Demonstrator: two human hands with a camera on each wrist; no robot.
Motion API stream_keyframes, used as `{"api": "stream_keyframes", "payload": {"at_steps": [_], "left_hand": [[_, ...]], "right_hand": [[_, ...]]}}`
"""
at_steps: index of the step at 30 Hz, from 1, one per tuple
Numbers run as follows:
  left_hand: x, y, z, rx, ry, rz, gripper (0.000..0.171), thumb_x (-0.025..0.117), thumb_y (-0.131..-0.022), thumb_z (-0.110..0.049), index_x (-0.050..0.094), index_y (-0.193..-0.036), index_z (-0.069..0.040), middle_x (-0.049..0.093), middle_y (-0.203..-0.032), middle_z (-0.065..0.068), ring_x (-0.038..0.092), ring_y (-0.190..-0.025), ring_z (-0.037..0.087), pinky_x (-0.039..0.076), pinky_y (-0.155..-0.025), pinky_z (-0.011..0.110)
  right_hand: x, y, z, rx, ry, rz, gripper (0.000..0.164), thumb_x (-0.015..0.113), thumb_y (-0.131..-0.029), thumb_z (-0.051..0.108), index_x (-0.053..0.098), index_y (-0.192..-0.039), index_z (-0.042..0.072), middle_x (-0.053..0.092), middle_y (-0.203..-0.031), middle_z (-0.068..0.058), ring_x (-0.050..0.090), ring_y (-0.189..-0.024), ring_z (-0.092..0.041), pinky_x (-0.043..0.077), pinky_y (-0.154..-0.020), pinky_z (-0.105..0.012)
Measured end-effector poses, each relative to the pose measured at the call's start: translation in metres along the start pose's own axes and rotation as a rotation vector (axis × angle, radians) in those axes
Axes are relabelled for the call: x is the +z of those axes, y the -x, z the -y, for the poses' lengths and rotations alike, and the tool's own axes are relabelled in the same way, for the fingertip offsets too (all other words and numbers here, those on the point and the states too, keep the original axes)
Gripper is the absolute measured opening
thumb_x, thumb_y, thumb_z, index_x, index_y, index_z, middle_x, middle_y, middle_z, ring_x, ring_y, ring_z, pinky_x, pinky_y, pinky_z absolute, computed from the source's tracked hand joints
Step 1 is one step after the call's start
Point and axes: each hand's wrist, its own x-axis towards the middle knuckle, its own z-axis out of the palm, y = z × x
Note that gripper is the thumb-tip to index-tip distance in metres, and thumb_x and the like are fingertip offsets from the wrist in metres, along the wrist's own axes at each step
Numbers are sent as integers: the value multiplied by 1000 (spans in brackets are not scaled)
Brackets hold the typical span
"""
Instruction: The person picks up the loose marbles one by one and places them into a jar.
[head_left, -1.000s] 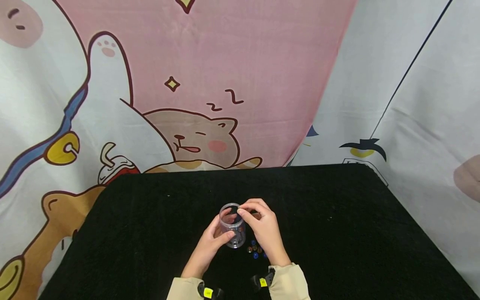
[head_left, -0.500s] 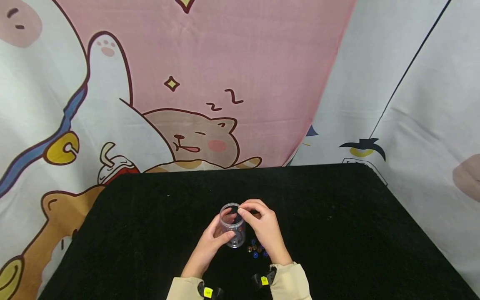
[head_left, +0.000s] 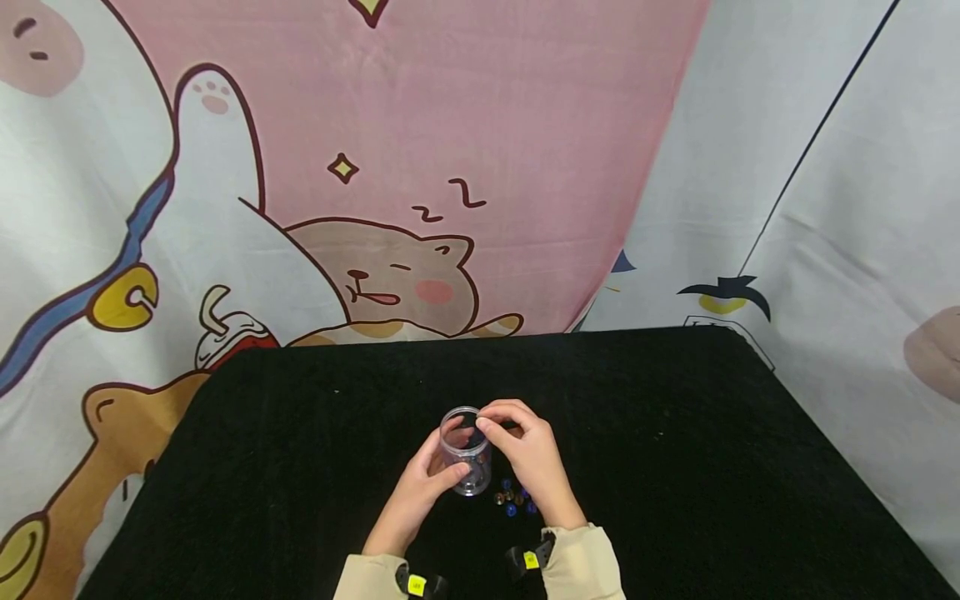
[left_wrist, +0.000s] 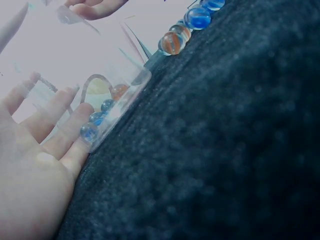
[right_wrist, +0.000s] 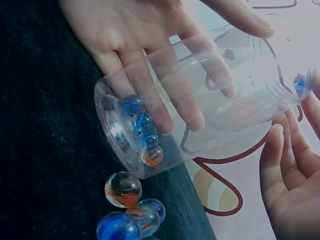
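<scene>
A clear plastic jar (head_left: pixel 472 478) stands upright on the black cloth. My left hand (head_left: pixel 417 492) holds its side, thumb in front and fingers behind. Several blue and orange marbles (right_wrist: pixel 143 121) lie on the jar's bottom, seen through the wall in both wrist views. At the mouth, my right hand (head_left: pixel 531 457) has thumb and fingertips on the rim, pinching a blue marble (right_wrist: pixel 299 85) that shows through the jar in the right wrist view. More glass marbles (head_left: pixel 511 509) lie in a loose cluster on the cloth, right of the jar and beside my right wrist.
Black cloth (head_left: pixel 300 467) covers the table around the jar. Behind the table hangs a pink and white curtain (head_left: pixel 525 167) with cartoon animals. Dark wrist straps with yellow tags sit at both pale sleeves (head_left: pixel 581 567).
My right wrist has shifted very slightly right, showing a little more of the marble cluster. The left hand and jar stay almost in place.
</scene>
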Motion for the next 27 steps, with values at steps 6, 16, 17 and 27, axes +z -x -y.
{"api": "stream_keyframes", "payload": {"at_steps": [6, 16, 17, 27], "left_hand": [[0, 0, -1, -5, -9, 3, 54, 57, -86, -26, 34, -135, -29, 41, -135, 5, 35, -125, 24, 28, -97, 54], [0, 0, 1, 3, -7, 8, 54, 57, -87, -24, 34, -135, -30, 41, -135, 4, 35, -125, 24, 29, -97, 53], [0, 0, 1, 3, -9, 8, 54, 57, -87, -24, 34, -135, -29, 41, -135, 4, 35, -125, 24, 29, -97, 53], [-1, 1, 2, 2, -10, 11, 54, 57, -87, -24, 33, -136, -28, 41, -135, 3, 35, -125, 24, 28, -97, 54]], "right_hand": [[-1, 0, -1, 2, 2, 6, 16, 61, -85, 21, 66, -94, 9, 59, -100, -1, 54, -90, -12, 46, -77, -31], [-1, 0, 0, 16, -8, 21, 19, 60, -85, 21, 65, -97, 7, 59, -101, -2, 54, -91, -13, 46, -79, -34], [-1, 0, 0, 17, -10, 22, 19, 60, -86, 21, 65, -97, 6, 59, -101, -2, 54, -91, -13, 46, -79, -34], [-1, 0, -1, 14, -14, 22, 18, 60, -86, 21, 65, -96, 8, 59, -101, -2, 54, -90, -13, 47, -78, -32]]}}
